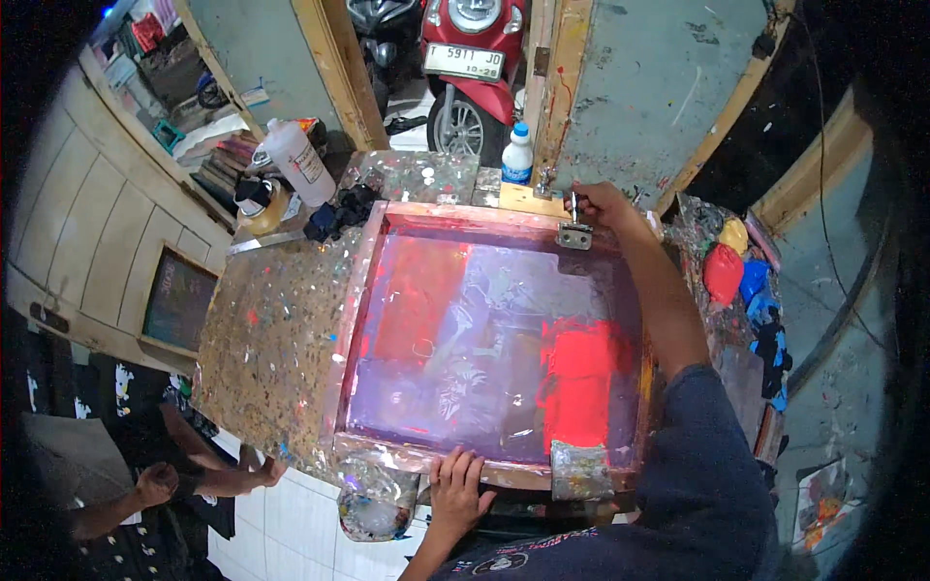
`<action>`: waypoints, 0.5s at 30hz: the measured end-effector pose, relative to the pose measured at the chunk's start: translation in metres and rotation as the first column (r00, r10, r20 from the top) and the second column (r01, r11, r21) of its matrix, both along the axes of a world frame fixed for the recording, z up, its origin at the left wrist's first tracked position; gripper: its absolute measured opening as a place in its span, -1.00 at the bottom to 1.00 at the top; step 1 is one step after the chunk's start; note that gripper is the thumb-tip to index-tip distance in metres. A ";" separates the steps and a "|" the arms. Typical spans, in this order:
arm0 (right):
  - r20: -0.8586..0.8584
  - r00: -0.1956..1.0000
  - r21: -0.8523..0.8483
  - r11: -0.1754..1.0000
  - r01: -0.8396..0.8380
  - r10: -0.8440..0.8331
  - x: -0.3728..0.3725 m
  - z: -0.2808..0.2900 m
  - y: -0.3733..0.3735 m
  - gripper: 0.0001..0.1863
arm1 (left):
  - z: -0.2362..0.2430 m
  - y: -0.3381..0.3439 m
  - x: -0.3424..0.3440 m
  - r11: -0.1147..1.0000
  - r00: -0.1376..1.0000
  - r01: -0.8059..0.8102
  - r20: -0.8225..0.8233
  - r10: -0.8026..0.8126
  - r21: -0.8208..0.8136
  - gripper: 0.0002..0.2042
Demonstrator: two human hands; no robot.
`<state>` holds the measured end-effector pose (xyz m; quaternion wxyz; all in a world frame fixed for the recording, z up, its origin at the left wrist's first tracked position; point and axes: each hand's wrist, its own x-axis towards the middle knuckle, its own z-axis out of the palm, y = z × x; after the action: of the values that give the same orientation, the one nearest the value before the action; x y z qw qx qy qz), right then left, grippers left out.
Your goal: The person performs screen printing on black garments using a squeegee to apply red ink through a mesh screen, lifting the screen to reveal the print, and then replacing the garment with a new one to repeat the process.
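Observation:
A wooden-framed printing screen (356, 329) lies on the work table, its purple mesh showing lighter printed areas. Bright red ink (581, 382) covers a patch on the mesh's right side, with a fainter red area at upper left. At the far rim, my right hand (603, 205) has its fingers closed round the handle of a metal hinge clamp (574, 235). My left hand (457, 489) rests on the near rim, fingers laid over the wood, thumb off to the side. Right of it, a stained squeegee (581, 472) leans across the near rim.
Behind the screen stand a white bottle with a blue cap (517, 155), a larger pale bottle (298, 163) and dark rags (341, 213). Coloured bundles (724, 274) lie on the right. A red scooter (475, 73) is beyond the doorway. Another person's hands (160, 481) show at lower left.

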<state>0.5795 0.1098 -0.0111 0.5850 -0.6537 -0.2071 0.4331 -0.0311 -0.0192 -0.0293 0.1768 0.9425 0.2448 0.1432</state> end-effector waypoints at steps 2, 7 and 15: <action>-0.075 0.997 -0.007 0.999 0.034 -0.035 -0.009 -0.001 0.009 -0.67 | -0.001 0.001 -0.005 1.000 1.000 -0.011 -0.023 0.011 0.009 -0.23; -0.236 0.971 -0.022 1.000 0.019 -0.024 0.017 -0.041 0.033 -0.70 | -0.001 0.001 -0.005 1.000 1.000 -0.021 -0.004 0.022 0.020 -0.22; -0.041 0.891 -0.006 0.892 0.451 -0.451 -0.012 -0.031 0.035 -0.63 | -0.005 0.002 -0.005 0.999 0.998 -0.011 0.059 0.008 0.050 -0.20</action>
<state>0.5679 0.1448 -0.0417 0.6747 -0.6739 -0.0383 0.2986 -0.0363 -0.0170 -0.0338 0.1595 0.9409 0.2402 0.1779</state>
